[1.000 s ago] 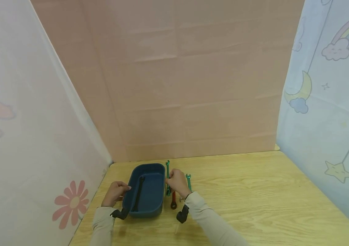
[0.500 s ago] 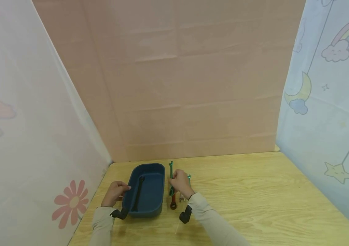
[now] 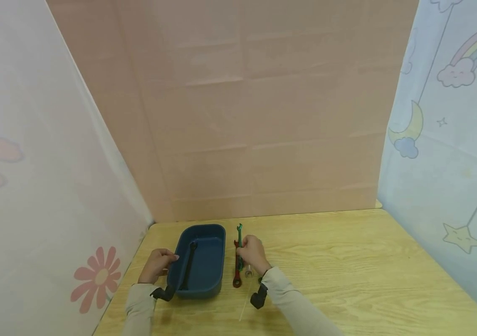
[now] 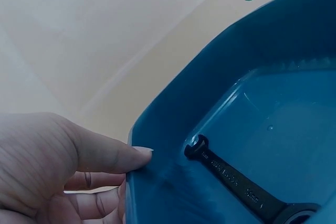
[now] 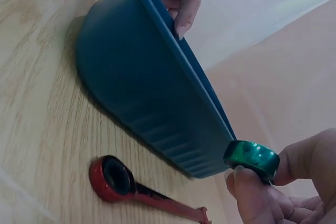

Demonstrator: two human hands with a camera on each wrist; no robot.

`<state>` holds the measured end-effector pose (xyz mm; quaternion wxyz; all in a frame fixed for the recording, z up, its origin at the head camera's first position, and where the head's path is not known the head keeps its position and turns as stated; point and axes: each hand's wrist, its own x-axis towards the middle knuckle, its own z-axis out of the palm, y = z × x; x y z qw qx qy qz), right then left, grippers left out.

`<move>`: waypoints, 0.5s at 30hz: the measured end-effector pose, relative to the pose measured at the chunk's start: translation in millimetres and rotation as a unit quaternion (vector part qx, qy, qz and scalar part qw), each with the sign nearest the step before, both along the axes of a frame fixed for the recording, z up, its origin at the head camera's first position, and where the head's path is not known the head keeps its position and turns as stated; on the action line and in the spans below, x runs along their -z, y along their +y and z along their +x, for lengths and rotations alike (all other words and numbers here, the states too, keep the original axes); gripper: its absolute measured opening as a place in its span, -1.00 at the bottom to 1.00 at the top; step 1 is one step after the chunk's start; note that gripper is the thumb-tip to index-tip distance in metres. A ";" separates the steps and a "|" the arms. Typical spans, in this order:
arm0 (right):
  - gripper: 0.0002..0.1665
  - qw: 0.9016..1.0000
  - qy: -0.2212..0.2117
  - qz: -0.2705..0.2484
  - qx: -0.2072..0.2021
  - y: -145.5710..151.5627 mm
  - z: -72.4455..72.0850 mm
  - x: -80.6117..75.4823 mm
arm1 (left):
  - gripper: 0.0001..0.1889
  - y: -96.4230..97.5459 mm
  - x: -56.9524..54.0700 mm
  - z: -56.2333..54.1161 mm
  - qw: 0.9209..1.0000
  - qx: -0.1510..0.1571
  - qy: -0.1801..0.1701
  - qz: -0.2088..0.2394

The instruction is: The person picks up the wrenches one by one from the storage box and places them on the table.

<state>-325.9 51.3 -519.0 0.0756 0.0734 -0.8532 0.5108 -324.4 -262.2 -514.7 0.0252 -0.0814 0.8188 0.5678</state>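
My left hand (image 3: pixel 154 266) pinches the left rim of a blue plastic bin (image 3: pixel 200 294), thumb inside the wall and fingers outside. A black combination wrench (image 4: pixel 231 179) lies lengthwise on the bin's floor. Right of the bin, my right hand (image 3: pixel 253 254) holds a green wrench (image 3: pixel 240 231) between thumb and fingers, its open end pointing away from me. In the right wrist view the ring end of that green wrench shows close up, raised over the table. Beside and partly beneath it lies a red ratcheting wrench (image 3: pixel 237 281).
The end of a silver wrench (image 3: pixel 249 272) pokes out below my right hand, which covers the rest. A thin pale strip (image 3: pixel 244 305) lies nearer me on the wooden table (image 3: pixel 347 270). Printed cloth walls stand left and right, a plain one behind.
My right hand has moved right with the green wrench, from close beside the bin to over the red wrench. My left hand and the bin have stayed put.
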 end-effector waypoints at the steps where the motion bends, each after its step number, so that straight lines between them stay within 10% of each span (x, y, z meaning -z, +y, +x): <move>1: -0.82 1.000 -0.002 -0.001 0.000 1.1 0.4 1.4 | -0.92 0.1 -0.1 0.0 1.000 0.000 0.000 0.000; 15: -0.78 0.999 -0.021 -0.026 0.009 13.4 1.5 8.5 | -0.91 -0.7 -0.1 -0.2 1.000 0.009 0.004 -0.003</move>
